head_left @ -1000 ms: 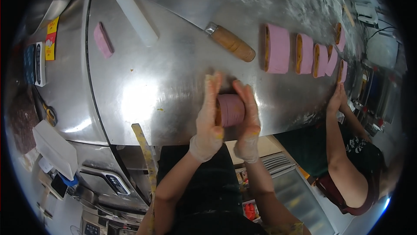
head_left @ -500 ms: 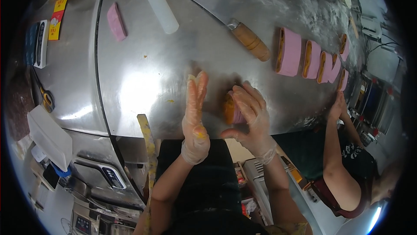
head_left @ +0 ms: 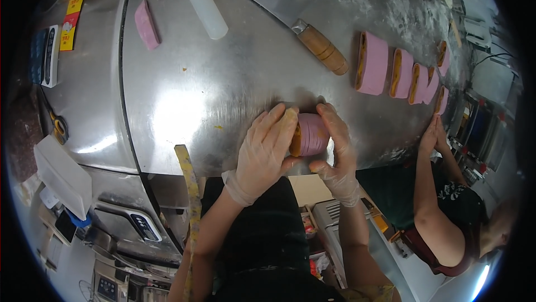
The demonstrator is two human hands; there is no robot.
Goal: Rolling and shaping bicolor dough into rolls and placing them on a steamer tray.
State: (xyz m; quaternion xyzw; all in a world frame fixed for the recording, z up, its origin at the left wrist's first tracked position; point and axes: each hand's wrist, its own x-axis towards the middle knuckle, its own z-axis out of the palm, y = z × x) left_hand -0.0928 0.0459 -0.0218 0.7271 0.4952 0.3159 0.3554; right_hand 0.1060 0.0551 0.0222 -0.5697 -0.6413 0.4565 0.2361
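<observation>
In the head view, I take the wooden knife handle (head_left: 321, 51) as my mark: the grooved pink roll (head_left: 312, 134), its orange filling showing at the left end, sits on the counter (head_left: 234, 73) on the person's side of it. The gloved left hand (head_left: 265, 148) curves about the roll's left end, the right hand (head_left: 339, 148) about its right; each grip has fingers and thumb parted, though how firmly they press I can't tell. Right of the handle stands a wide pink slice (head_left: 372, 63); left of it, a white rod (head_left: 202, 3).
</observation>
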